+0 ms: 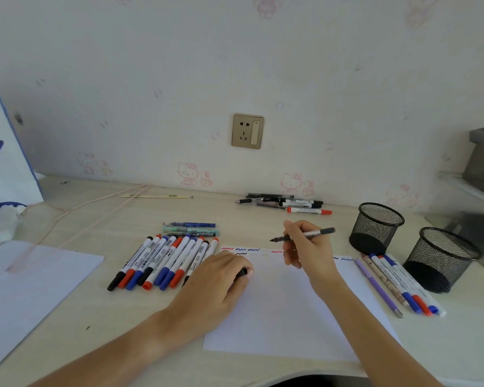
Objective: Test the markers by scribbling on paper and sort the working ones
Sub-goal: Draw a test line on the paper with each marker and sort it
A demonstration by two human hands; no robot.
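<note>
A white sheet of paper (280, 311) lies in front of me, with red, blue and black scribbles (252, 250) along its top edge. My right hand (305, 247) holds an uncapped grey pen (305, 235) above that edge, tip pointing left. My left hand (221, 275) rests on the paper's left edge and grips a black cap (242, 272). Several red, blue and black markers (165, 261) lie in a row to the left. More markers and a purple pen (397, 283) lie right of the paper.
Two black mesh cups (375, 227) (439, 258) stand at the right. A small heap of pens (285, 203) lies by the wall. Several pens (190, 229) lie behind the marker row. Another sheet (25, 289) and a white bag (3, 163) are at the left.
</note>
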